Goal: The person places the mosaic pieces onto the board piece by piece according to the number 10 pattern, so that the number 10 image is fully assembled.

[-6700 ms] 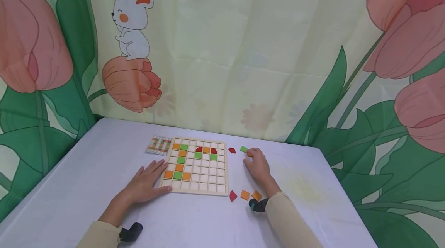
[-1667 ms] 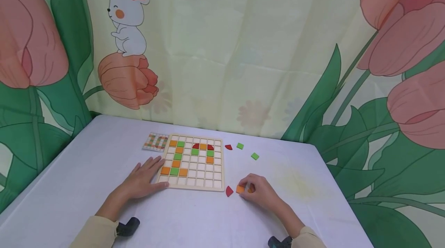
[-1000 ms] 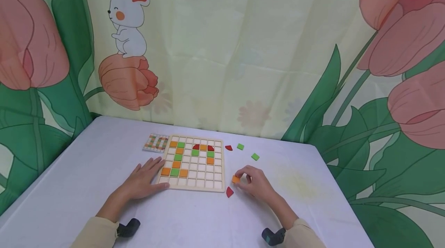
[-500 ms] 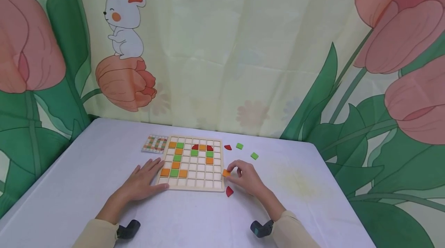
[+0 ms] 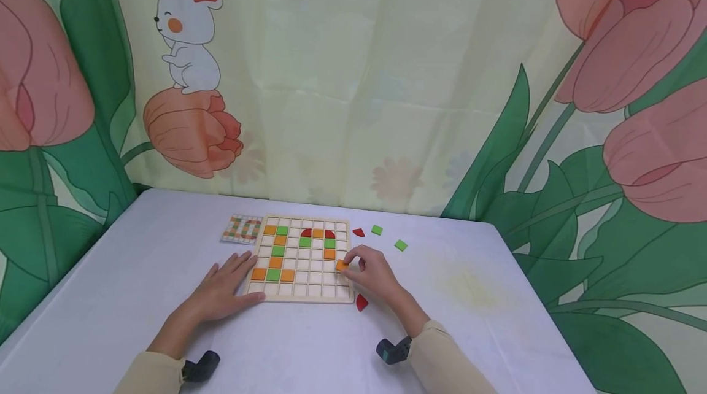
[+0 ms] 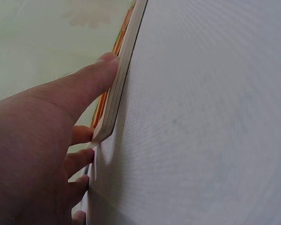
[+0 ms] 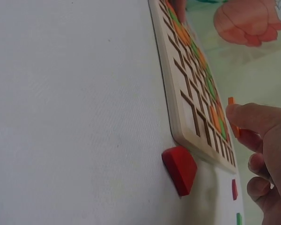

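My right hand [image 5: 377,272] pinches an orange square tile [image 5: 342,266] between thumb and fingers, over the right part of a wooden grid board [image 5: 309,302]. In the right wrist view the tile [image 7: 231,101] stands on edge in the grip, raised above the board. My left hand [image 5: 223,289] lies with fingers spread at the board's near left corner. Its thumb [image 6: 96,77] rests on the board's edge. Orange and green squares form a figure on the left of the grid. On the right, a second group has red quarter-rounds, green squares and an orange square [image 5: 329,254].
A printed pattern card [image 5: 241,229] lies by the board's far left corner. Right of the board are a red quarter-round [image 5: 358,232] and two green squares [image 5: 377,230]. Another red quarter-round [image 5: 361,302] lies by the near right corner. A patterned curtain hangs behind the table.
An orange square now sits below the right green one on the board. My right hand has picked up another orange square and carried it left over the grid. The left hand stays put.
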The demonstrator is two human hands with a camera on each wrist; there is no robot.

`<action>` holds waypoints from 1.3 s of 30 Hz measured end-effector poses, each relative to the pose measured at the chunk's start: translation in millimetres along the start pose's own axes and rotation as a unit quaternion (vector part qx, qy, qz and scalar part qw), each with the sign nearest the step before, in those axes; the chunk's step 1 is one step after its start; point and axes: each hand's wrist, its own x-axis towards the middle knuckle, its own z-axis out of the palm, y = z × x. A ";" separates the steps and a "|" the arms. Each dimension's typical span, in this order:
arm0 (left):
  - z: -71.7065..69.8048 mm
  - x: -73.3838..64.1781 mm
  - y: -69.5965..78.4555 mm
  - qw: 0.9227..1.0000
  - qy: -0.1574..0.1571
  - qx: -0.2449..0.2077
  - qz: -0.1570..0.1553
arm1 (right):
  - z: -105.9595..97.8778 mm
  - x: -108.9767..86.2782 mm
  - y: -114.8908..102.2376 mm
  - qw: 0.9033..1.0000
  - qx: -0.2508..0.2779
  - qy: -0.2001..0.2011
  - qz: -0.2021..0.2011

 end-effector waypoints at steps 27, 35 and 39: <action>-0.6 0.2 -1.5 1.000 0.002 -0.001 0.000 | 36.9 33.5 -32.4 0.999 0.028 -0.031 0.028; -1.5 -1.8 0.4 1.000 0.004 0.003 0.003 | 43.9 38.6 -35.3 0.999 -0.001 -0.024 0.035; -3.1 -3.1 1.8 1.000 0.005 0.003 0.004 | 47.5 40.9 -35.4 0.999 -0.013 -0.020 0.035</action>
